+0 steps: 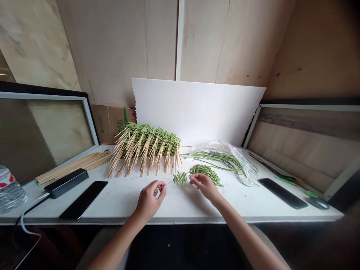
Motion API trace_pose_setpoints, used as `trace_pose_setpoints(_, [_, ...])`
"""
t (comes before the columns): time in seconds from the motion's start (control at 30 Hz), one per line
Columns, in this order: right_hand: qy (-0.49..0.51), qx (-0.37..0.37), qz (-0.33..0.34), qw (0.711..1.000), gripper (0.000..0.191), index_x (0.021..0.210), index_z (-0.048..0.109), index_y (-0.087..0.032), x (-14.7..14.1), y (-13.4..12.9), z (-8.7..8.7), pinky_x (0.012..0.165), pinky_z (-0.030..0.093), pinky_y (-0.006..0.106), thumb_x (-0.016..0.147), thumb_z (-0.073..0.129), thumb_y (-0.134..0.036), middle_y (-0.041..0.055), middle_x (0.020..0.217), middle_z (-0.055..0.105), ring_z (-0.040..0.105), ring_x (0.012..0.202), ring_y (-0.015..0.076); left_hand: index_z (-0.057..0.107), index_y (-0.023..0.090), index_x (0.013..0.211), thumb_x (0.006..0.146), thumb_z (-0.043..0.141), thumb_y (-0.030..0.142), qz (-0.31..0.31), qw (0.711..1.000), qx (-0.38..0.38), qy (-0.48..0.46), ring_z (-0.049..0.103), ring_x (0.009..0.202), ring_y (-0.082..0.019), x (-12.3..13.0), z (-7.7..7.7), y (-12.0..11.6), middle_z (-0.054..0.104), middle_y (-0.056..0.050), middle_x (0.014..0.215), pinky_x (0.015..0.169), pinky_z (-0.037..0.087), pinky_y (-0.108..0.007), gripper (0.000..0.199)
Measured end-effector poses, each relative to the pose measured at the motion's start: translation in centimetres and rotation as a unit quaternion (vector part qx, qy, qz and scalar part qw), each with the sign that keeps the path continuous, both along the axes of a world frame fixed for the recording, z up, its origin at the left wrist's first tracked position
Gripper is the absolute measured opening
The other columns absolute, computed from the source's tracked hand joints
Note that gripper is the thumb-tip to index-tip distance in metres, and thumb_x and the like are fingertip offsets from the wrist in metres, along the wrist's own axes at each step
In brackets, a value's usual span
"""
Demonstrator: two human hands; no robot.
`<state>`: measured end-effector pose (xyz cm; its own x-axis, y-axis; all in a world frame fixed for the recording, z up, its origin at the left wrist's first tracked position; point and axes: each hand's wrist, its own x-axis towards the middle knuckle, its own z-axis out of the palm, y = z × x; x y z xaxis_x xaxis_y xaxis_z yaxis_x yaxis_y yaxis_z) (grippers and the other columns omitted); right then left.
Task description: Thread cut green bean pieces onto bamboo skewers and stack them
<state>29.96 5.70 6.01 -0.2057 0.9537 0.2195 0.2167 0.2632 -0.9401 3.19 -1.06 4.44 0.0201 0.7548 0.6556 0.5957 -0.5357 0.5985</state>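
Note:
My left hand (pixel 151 197) pinches the bare end of a thin bamboo skewer (pixel 170 182) above the table. Several short green pieces, garlic scapes by their look, are threaded side by side on it as a skewered row (pixel 180 177). Close to the skewer's far tip, my right hand (pixel 204 184) has thumb and fingers closed together; what they hold is too small to make out. Just behind that hand lies a loose pile of cut garlic scape pieces (pixel 206 171), partly covered by it.
Finished-looking skewers (pixel 152 140) are stacked at the back left, beside bare bamboo sticks (pixel 75 165). Long garlic scapes (pixel 219 159) lie by a plastic bag (pixel 247 161). Phones (pixel 84 199) (pixel 282 192), a black power bank (pixel 66 182), and a water bottle (pixel 11 191) sit toward the sides.

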Motion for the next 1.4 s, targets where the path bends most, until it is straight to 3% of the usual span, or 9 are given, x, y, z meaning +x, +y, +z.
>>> trace_pose_setpoints(0.1, [0.109, -0.074, -0.008, 0.991, 0.043, 0.105, 0.078, -0.026, 0.9, -0.4, 0.2, 0.079, 0.048, 0.036, 0.076, 0.082, -0.057, 0.0082, 0.105, 0.076, 0.067, 0.098, 0.0272, 0.067, 0.019, 0.094, 0.097, 0.059, 0.028, -0.006, 1.0, -0.006, -0.003, 0.059, 0.061, -0.013, 0.2, -0.1, -0.1, 0.07, -0.003, 0.079, 0.056, 0.046, -0.021, 0.013])
trace_pose_setpoints(0.23, [0.175, -0.118, -0.013, 0.977, 0.039, 0.094, 0.079, -0.024, 1.2, -0.7, 0.4, 0.089, 0.047, 0.039, 0.076, 0.082, -0.058, 0.0089, 0.104, 0.074, 0.064, 0.108, 0.0283, 0.067, 0.019, 0.095, 0.096, 0.059, 0.027, -0.01, 1.0, -0.014, 0.0, 0.054, 0.058, -0.012, 0.4, -0.1, -0.2, 0.069, -0.003, 0.079, 0.055, 0.043, -0.022, 0.012])
trace_pose_setpoints(0.4, [0.212, -0.12, 0.033, 0.969, 0.036, 0.086, 0.075, -0.025, 1.1, -1.1, 1.0, 0.086, 0.048, 0.038, 0.081, 0.076, -0.061, 0.0092, 0.104, 0.074, 0.065, 0.104, 0.028, 0.067, 0.019, 0.095, 0.096, 0.059, 0.027, -0.013, 1.0, -0.016, 0.003, 0.052, 0.057, -0.011, 0.5, 0.0, -0.4, 0.069, -0.002, 0.078, 0.054, 0.041, -0.022, 0.012])
trace_pose_setpoints(0.7, [0.276, -0.143, 0.07, 0.948, 0.029, 0.089, 0.076, -0.027, 0.2, -1.6, 1.1, 0.098, 0.047, 0.041, 0.083, 0.078, -0.055, 0.0082, 0.111, 0.075, 0.062, 0.119, 0.0294, 0.068, 0.02, 0.094, 0.096, 0.058, 0.026, -0.013, 1.0, -0.015, 0.003, 0.059, 0.063, -0.012, 1.1, -0.2, -0.5, 0.068, -0.002, 0.078, 0.056, 0.045, -0.02, 0.012])
trace_pose_setpoints(1.4, [0.274, -0.115, 0.012, 0.955, 0.031, 0.088, 0.078, -0.024, -0.5, -1.7, 0.6, 0.087, 0.048, 0.036, 0.077, 0.083, -0.053, 0.01, 0.103, 0.074, 0.061, 0.116, 0.0303, 0.068, 0.019, 0.093, 0.096, 0.059, 0.027, -0.007, 0.999, -0.031, 0.008, 0.062, 0.067, -0.014, 1.1, -0.3, -0.6, 0.069, -0.003, 0.079, 0.058, 0.045, -0.021, 0.013])
